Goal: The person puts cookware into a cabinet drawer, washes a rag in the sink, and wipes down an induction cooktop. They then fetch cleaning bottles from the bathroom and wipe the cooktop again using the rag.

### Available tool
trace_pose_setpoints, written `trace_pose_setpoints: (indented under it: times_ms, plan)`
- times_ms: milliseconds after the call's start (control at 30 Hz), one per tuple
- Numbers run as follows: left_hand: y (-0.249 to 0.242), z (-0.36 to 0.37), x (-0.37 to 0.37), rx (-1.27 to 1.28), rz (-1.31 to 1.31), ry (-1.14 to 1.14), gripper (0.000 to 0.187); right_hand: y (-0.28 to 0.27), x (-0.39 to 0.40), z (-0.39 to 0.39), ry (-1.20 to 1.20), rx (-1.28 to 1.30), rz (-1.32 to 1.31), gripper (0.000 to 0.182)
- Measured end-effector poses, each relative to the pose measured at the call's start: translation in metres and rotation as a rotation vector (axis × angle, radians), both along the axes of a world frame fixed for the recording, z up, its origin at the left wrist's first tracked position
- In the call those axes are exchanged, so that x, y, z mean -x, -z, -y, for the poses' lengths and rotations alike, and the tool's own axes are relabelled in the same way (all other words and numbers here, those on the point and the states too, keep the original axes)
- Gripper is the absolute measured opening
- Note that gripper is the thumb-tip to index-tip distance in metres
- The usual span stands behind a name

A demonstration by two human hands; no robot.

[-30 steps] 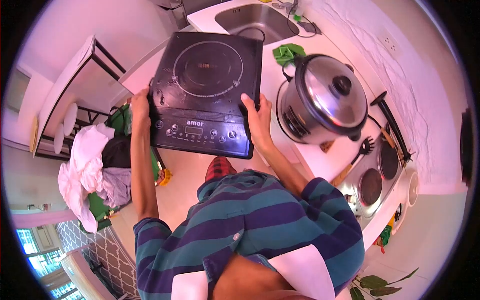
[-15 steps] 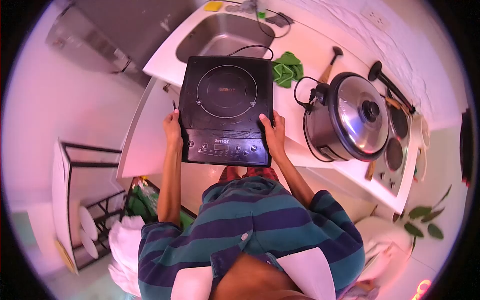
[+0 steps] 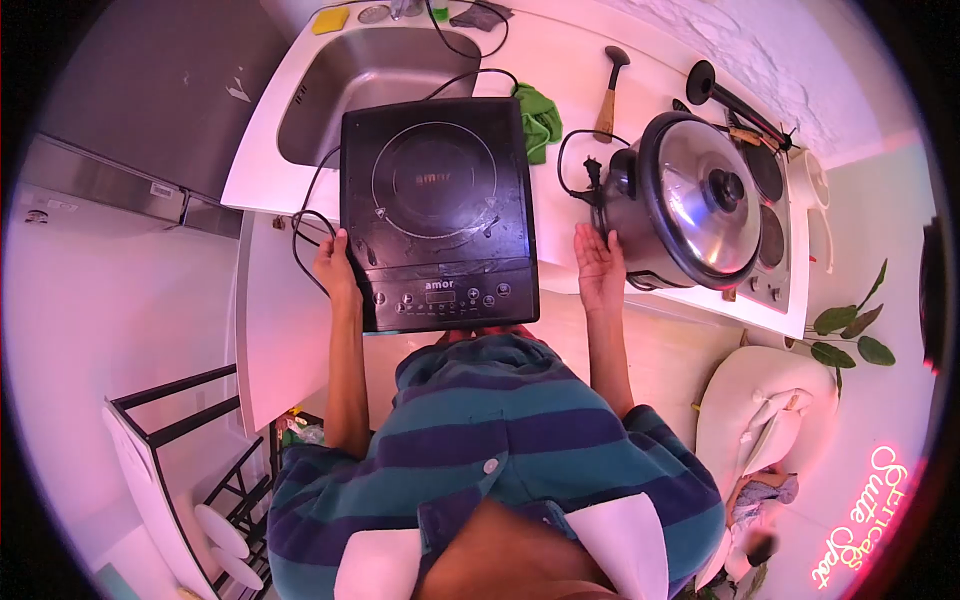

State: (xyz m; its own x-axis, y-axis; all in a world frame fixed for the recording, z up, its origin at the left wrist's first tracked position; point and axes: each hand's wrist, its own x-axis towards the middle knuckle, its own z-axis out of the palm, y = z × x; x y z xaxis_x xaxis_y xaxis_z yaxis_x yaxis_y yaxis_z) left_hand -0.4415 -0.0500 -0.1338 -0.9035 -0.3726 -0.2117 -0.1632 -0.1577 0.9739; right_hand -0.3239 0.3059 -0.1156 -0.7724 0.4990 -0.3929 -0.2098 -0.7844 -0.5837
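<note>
A black portable induction cooker hangs over the front edge of the counter, with its control panel toward me. My left hand grips its left edge, and a loop of black cord lies beside that wrist. My right hand is off the cooker, palm up with fingers extended, near the lower left side of a large electric pot. Whether the fingertips touch the pot is hard to make out. The pot has a shiny domed lid with a black knob, and a cord and plug at its left.
Behind the cooker is a steel sink. A green cloth, a wooden-handled ladle and a stove plate are on the white counter. A dish rack stands at lower left; a person is at lower right.
My right hand has let go of the cooker's right edge and moved right, turning palm up by the pot. My left hand stays on the cooker. The view has shifted.
</note>
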Motion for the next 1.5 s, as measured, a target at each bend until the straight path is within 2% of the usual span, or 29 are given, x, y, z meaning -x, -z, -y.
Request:
trace_pose_setpoints:
  times_ms: [33,233,333,367,400,433,500,567,667,700,733,767,800,833,867,900,933,1033,1067,1100,1133,1167,1200,1233,1267,1300,1333,1433,1500]
  plan:
    - [0.003,0.003,0.001,0.014,-0.009,0.0,0.023,0.0,0.004,-0.004,-0.002,0.043,-0.018,0.033]
    - [-0.005,-0.001,0.001,0.041,-0.038,-0.004,0.026,0.019,0.037,-0.078,0.108,-0.089,-0.106,0.032]
    - [-0.008,-0.001,0.002,0.049,-0.011,-0.023,0.025,0.004,0.066,-0.073,0.408,-0.227,0.192,0.028]
    - [-0.005,0.0,0.002,0.051,-0.008,-0.026,0.025,0.003,0.076,-0.059,0.313,-0.438,0.296,0.026]
    - [-0.003,0.0,0.004,0.055,-0.004,-0.026,0.025,0.002,0.088,-0.042,0.117,-0.683,0.22,0.03]
    - [-0.008,-0.002,0.005,0.041,-0.007,-0.023,0.025,0.004,0.109,-0.032,-0.052,-0.885,0.099,0.042]
    - [-0.019,-0.007,0.004,0.014,-0.004,-0.013,0.025,0.004,0.157,-0.021,-0.127,-1.738,0.067,0.063]
    - [-0.018,-0.009,0.006,0.02,-0.015,-0.018,0.024,0.016,0.203,-0.02,-0.015,-2.062,-0.028,0.057]
    - [-0.024,-0.017,0.01,0.003,-0.007,-0.017,0.026,0.028,0.238,-0.055,-0.476,-1.643,0.062,0.04]
    - [-0.026,-0.019,0.009,-0.003,0.005,-0.012,0.027,0.023,0.24,-0.062,-0.415,-1.691,0.077,0.026]
    - [-0.024,-0.019,0.009,-0.008,0.01,-0.013,0.027,0.018,0.238,-0.075,-0.284,-1.808,0.014,0.021]
    - [-0.022,-0.021,0.013,-0.013,0.008,-0.015,0.027,0.016,0.235,-0.09,-0.038,-1.905,-0.001,0.018]
    - [-0.021,-0.025,0.018,-0.022,0.003,-0.021,0.028,-0.013,0.217,-0.095,0.137,-1.905,0.012,0.016]
    - [-0.03,-0.033,0.021,-0.002,0.008,-0.04,0.027,-0.03,0.2,-0.108,0.173,-1.808,0.067,0.021]
    - [-0.031,-0.038,0.023,-0.007,0.001,-0.035,0.027,-0.082,0.16,-0.09,0.213,-1.793,0.267,0.021]
    - [-0.031,-0.043,0.027,-0.012,-0.003,-0.025,0.027,-0.091,0.136,-0.106,0.301,-1.797,0.133,0.02]
    - [-0.03,-0.047,0.031,-0.015,-0.01,-0.011,0.028,-0.108,0.106,-0.108,0.291,-1.82,0.225,0.019]
    - [-0.02,-0.051,0.05,0.116,-0.015,0.009,0.026,-0.131,0.025,-0.112,0.089,-1.528,0.554,0.013]
    - [-0.019,-0.055,0.056,0.166,-0.022,0.022,0.026,-0.117,0.005,-0.121,0.029,-1.404,0.565,0.014]
    - [-0.027,-0.066,0.067,0.103,-0.026,0.049,0.024,-0.064,-0.021,-0.142,0.03,-1.346,0.509,0.016]
    - [-0.026,-0.07,0.073,0.108,0.0,0.067,0.024,-0.051,-0.027,-0.142,-0.073,-1.577,0.735,0.023]
    - [-0.025,-0.074,0.079,0.111,0.026,0.084,0.024,-0.042,-0.028,-0.14,-0.291,-1.789,0.959,0.033]
    - [-0.025,-0.076,0.084,0.11,0.047,0.096,0.024,-0.04,-0.023,-0.128,-0.333,-2.147,0.839,0.042]
    - [-0.021,-0.079,0.087,0.085,0.055,0.111,0.022,-0.046,-0.001,-0.108,-0.231,-2.117,0.684,0.05]
    - [-0.017,-0.082,0.089,0.069,0.044,0.111,0.022,-0.058,0.019,-0.085,-0.212,-2.033,0.645,0.05]
    - [-0.013,-0.084,0.09,0.057,0.035,0.113,0.021,-0.056,0.039,-0.073,-0.157,-1.953,0.47,0.042]
    - [-0.01,-0.083,0.087,0.05,0.033,0.12,0.02,-0.047,0.062,-0.068,-0.197,-1.735,0.413,0.035]
    - [-0.008,-0.081,0.083,-0.027,0.069,0.136,0.019,-0.008,0.136,-0.087,0.018,-1.914,0.444,0.029]
    - [-0.012,-0.083,0.08,0.001,0.079,0.133,0.019,-0.002,0.183,-0.101,-0.04,-1.95,0.6,0.043]
